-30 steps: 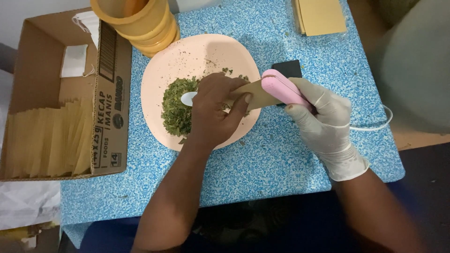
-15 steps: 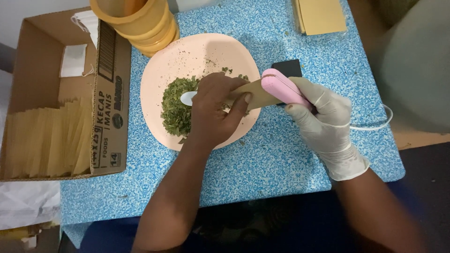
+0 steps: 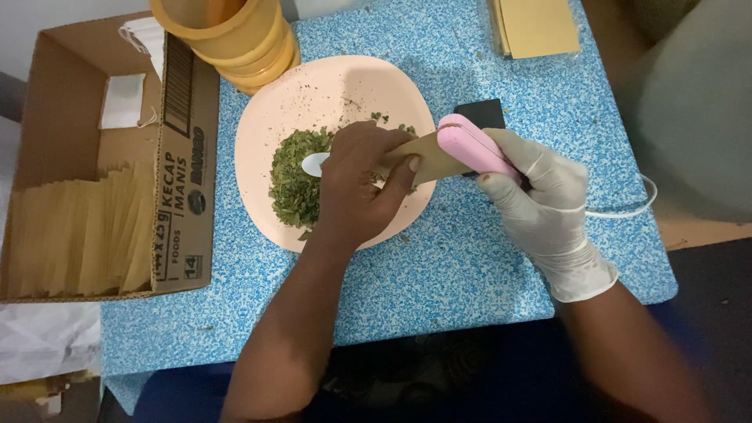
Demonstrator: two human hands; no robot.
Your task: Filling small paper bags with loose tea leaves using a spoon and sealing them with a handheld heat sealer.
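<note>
My bare left hand rests over a pink plate and grips a small tan paper pouch together with a white spoon whose bowl sticks out to the left. A heap of dried green leaves lies on the plate beside that hand. My right hand, in a white glove, holds a pink handheld sealer clamped on the pouch's right end. A white cord runs off to the right from the sealer.
An open cardboard box with a row of tan pouches stands at the left. Stacked yellow tubs sit behind the plate. A pile of tan pouches lies at the back right. A black block lies behind the sealer on the blue speckled table.
</note>
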